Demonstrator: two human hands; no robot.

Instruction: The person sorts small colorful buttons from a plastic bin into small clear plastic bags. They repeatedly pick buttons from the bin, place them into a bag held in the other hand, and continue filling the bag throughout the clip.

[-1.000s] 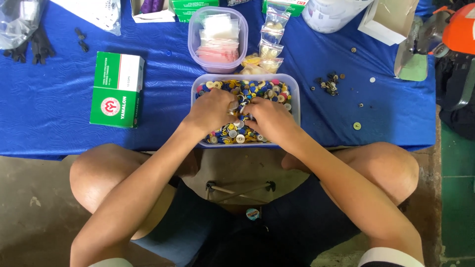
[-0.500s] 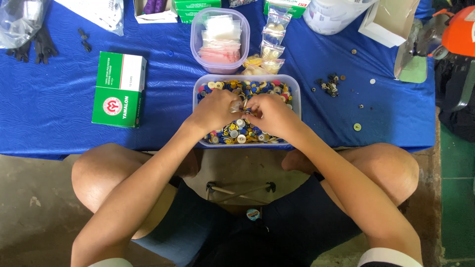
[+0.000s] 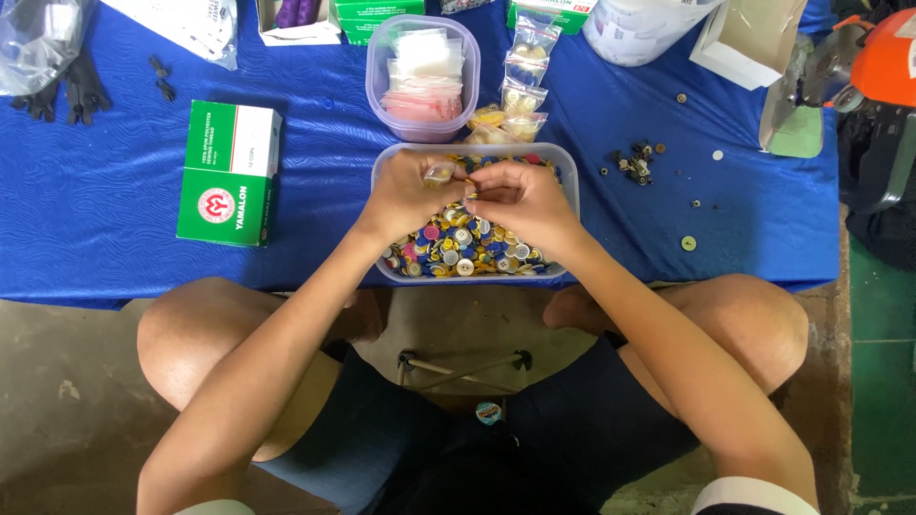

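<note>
1. Buttons (image 3: 458, 243), many-coloured and heaped, fill a clear rectangular tub (image 3: 570, 181) that stands on the blue cloth (image 3: 114, 267) at the table's near edge, right in front of the seated person.
2. Head view: the left hand (image 3: 405, 195) and right hand (image 3: 520, 200) meet over the far half of the tub, fingertips drawn together and touching at the middle.
3. The left hand's fingers are pinched on a small clear bag (image 3: 441, 174); the right hand's fingertips are closed on something tiny at the bag's mouth, too small to make out.
4. Just beyond the tub stands a round clear container (image 3: 425, 81) stacked with packets, and beside it lie little bags of pale buttons (image 3: 523, 95).
5. A green and white box (image 3: 229, 172) lies to the left, well apart from the tub.
6. To the right, a cluster of dark loose buttons (image 3: 634, 160) and a few single ones rest on the cloth.
7. Black gloves (image 3: 62, 91) lie at the far left corner.
</note>
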